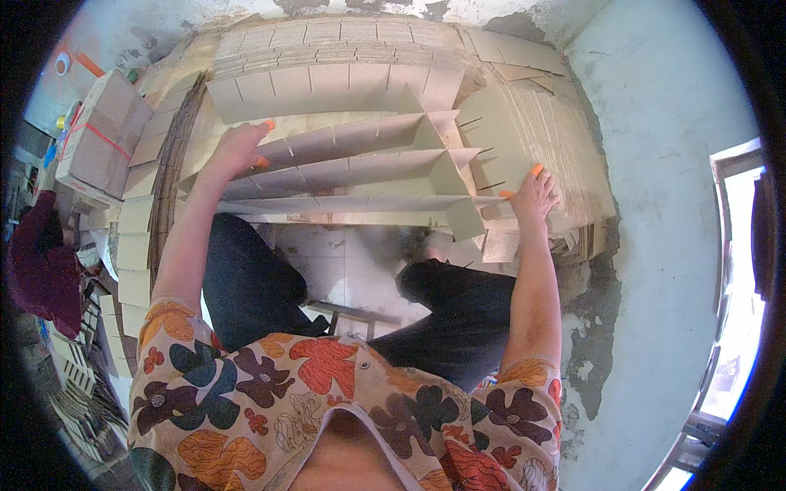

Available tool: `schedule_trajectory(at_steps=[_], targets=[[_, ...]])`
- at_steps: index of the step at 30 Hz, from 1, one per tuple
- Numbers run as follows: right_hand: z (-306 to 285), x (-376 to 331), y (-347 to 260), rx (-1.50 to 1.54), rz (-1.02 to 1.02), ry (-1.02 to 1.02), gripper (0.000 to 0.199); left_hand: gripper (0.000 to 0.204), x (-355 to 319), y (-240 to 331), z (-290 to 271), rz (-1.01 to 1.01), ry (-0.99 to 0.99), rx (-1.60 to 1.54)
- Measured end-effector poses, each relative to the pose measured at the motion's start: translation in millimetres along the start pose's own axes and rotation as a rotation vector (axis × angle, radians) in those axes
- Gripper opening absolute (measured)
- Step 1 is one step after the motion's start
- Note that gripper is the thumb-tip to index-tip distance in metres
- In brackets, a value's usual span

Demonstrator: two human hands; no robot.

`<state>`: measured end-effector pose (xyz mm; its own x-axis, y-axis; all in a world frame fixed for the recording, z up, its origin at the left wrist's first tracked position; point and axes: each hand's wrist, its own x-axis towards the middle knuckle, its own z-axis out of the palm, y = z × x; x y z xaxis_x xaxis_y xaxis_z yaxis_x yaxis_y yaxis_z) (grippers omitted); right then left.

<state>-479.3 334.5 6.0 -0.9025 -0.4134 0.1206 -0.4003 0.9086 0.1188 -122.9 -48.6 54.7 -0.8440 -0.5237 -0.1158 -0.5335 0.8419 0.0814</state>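
Several slotted cardboard strips (352, 141) stand on edge in front of me, running left to right. Toward their right ends they cross a shorter cardboard strip (440, 168). My left hand (238, 147) is over the left part of the strips, its thumb and forefinger spread apart with orange finger covers on the tips. At the right, my right hand (535, 196) also has its fingers apart, with orange covers on the thumb and forefinger. Its thumb is by the right end of the nearest long strip; its fingers are over stacked cardboard. Whether either hand touches a strip is hard to tell.
Slotted strips are stacked along the back (327, 51), and more cardboard (544, 135) is piled at the right beside the pale wall (663, 147). On the left are a row of cardboard pieces (141, 217), a tied carton (105, 135) and a person in a dark red sleeve (42, 262).
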Motion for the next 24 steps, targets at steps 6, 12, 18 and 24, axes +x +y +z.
schedule_trajectory(at_steps=[6,12,18,24], targets=[[22,12,19,0.126,-0.016,0.131,0.070,0.061,-15,-15,3,-0.049,0.073,-0.085],[-6,12,20,0.314,0.043,0.176,0.044,0.043,-31,-9,-5,-0.021,0.275,-0.074],[-100,-11,7,0.817,-0.085,0.586,0.030,0.039,-56,77,-28,0.179,0.469,-0.462],[-163,-47,-29,0.803,-0.609,0.310,0.033,0.039,-57,124,6,0.345,0.290,-0.347]])
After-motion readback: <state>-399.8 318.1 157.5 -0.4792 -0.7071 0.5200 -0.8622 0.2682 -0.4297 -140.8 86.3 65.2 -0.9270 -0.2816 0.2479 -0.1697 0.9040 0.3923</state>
